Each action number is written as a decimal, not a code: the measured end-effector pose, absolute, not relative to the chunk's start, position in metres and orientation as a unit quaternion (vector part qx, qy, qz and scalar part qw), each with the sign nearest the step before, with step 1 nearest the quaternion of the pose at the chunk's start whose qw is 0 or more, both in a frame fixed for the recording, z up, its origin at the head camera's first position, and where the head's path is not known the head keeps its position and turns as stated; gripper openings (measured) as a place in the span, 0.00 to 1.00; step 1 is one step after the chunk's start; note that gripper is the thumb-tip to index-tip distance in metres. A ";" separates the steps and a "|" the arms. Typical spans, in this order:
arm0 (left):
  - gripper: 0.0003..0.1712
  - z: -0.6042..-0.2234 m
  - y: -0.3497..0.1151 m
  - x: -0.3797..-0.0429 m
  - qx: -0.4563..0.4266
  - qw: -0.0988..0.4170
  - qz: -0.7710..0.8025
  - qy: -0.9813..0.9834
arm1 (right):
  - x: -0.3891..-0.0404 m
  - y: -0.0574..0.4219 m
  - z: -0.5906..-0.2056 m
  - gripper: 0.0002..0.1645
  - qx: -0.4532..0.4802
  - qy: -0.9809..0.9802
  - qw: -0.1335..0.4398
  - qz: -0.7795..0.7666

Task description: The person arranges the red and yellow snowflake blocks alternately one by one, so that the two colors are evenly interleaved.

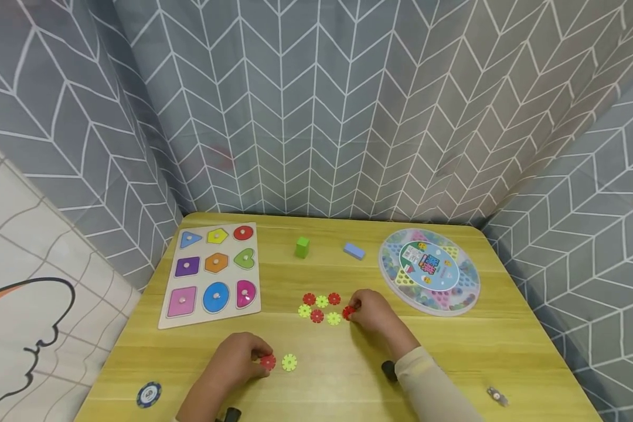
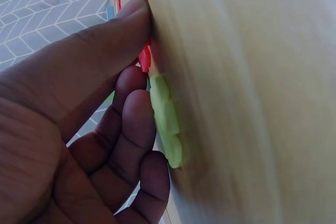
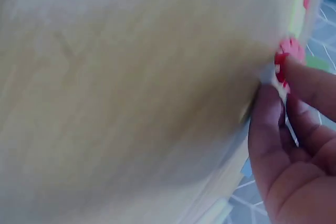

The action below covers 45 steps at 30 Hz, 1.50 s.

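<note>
Seeing grey curtain [image 1: 316, 111] with white zigzag lines hanging behind wood-grain table [image 1: 311, 395]. Noting pale shape board [image 1: 232, 275] at table's left, carrying 9 knobbed pieces. Spotting round game board [image 1: 429, 274] at right, with bright lettering in its blue centre and a white label [image 1: 412, 254] beside it; finding both too small to read.

Angling left hand [image 1: 237, 360] inward near table's front, clamping a red disc [image 1: 268, 362] between thumb and curled fingers. Seeing yellow-green disc [image 2: 167, 121] at those fingertips in left wrist view; unable to tell whether touching. Holding right hand [image 1: 371, 310] farther forward, out of a beige sleeve [image 1: 429, 384], pinching second red disc [image 1: 347, 313] between thumb and fingertip.

Seeing round chip [image 1: 149, 394] at near left, centre mark illegible. Noting blue block [image 1: 354, 251] and green block [image 1: 302, 247] toward the back, small trinket [image 1: 497, 396] at near right. Counting 6 loose discs [image 1: 317, 316], 3 red and 3 yellow-green, lying clustered just left of right hand.
</note>
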State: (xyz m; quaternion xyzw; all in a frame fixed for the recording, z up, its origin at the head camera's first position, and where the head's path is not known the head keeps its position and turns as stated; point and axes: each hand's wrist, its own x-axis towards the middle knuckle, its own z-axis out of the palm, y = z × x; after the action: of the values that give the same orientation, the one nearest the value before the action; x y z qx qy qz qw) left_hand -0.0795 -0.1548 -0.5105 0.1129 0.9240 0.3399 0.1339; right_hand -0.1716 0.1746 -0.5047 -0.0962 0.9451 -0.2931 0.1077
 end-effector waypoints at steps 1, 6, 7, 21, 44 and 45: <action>0.15 -0.511 -0.155 -0.079 0.114 0.133 0.340 0.924 | -0.171 0.177 -0.503 0.08 -0.088 0.938 0.117 -0.314; 0.15 -0.509 -0.155 -0.079 0.115 0.134 0.343 0.923 | -0.169 0.184 -0.494 0.02 -0.047 0.880 0.135 -0.454; 0.15 -0.508 -0.155 -0.079 0.115 0.133 0.343 0.923 | -0.168 0.183 -0.492 0.02 -0.046 0.865 0.133 -0.481; 0.15 -0.505 -0.154 -0.083 0.092 0.149 0.337 0.925 | -0.115 0.124 -0.493 0.10 -0.179 0.863 0.190 -0.431; 0.14 -0.507 -0.153 -0.080 0.088 0.155 0.343 0.922 | -0.144 0.141 -0.495 0.06 -0.144 0.923 0.084 -0.345; 0.14 -0.507 -0.153 -0.080 0.086 0.157 0.343 0.922 | -0.148 0.144 -0.497 0.08 -0.139 0.928 0.083 -0.336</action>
State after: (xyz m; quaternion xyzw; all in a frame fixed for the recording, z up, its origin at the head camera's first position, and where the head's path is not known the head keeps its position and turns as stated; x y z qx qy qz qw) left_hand -0.0797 -0.1534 -0.5070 0.0865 0.9220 0.3434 0.1568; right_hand -0.1481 0.1444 -0.4968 -0.1393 0.9278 -0.3360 0.0829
